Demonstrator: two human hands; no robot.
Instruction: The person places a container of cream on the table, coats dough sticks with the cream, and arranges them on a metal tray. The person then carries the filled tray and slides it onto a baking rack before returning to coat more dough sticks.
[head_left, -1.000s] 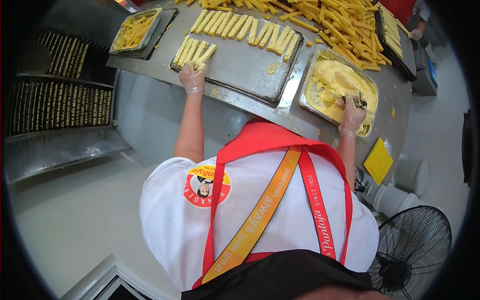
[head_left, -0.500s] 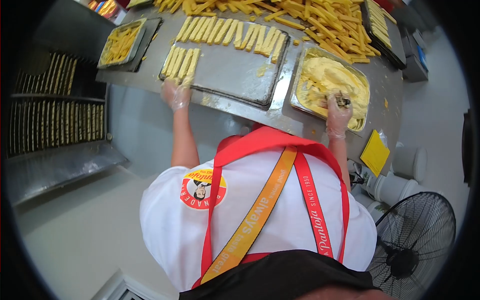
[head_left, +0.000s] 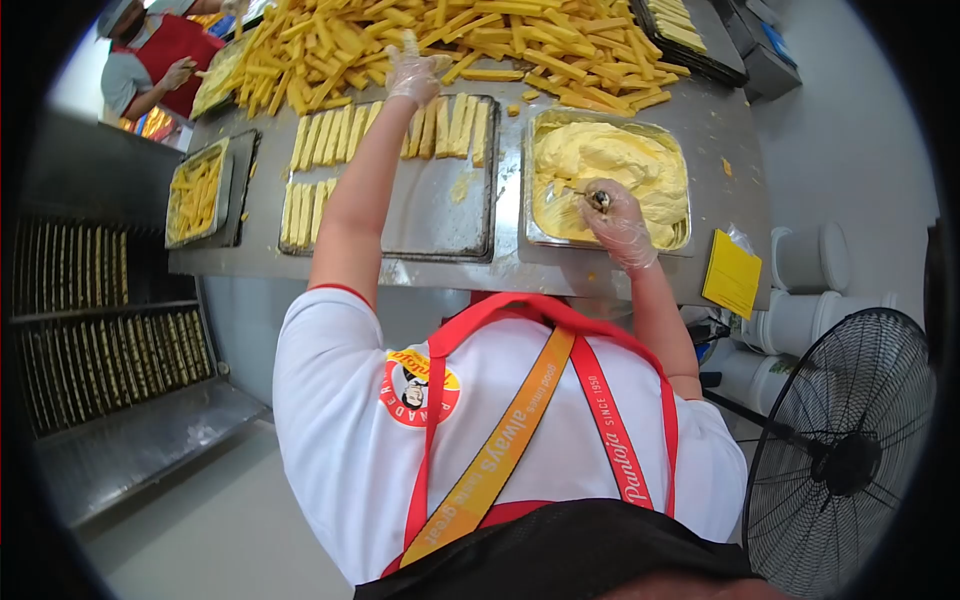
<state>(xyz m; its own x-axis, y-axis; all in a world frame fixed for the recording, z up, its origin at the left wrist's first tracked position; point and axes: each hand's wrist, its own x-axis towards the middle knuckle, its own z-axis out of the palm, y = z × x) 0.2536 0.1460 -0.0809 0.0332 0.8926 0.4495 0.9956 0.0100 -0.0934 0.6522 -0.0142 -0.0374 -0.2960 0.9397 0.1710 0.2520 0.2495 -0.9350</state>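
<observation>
My left hand (head_left: 415,78), in a clear plastic glove, reaches over the far edge of the baking tray (head_left: 420,225) to the heap of yellow bread sticks (head_left: 330,50). Its fingers are stretched apart at the near side of the heap, and I see nothing held in them. Rows of cream-coated sticks (head_left: 325,140) lie on the tray. My gloved right hand (head_left: 618,228) is closed around the handle of a brush (head_left: 562,212), whose cream-covered bristles rest in the pale yellow cream (head_left: 625,155). A rectangular metal pan (head_left: 682,215) holds the cream.
A smaller pan of sticks (head_left: 198,200) stands at the table's left. Another loaded tray (head_left: 690,40) lies at the far right. A co-worker in a red apron (head_left: 185,60) is at far left. A tray rack (head_left: 110,300), yellow pad (head_left: 733,273), buckets (head_left: 810,258) and fan (head_left: 845,460) surround the table.
My left hand has left the near-left corner of the tray and reached forward to the heap. My right hand stays at the cream pan with the brush. The view has shifted, showing the co-worker.
</observation>
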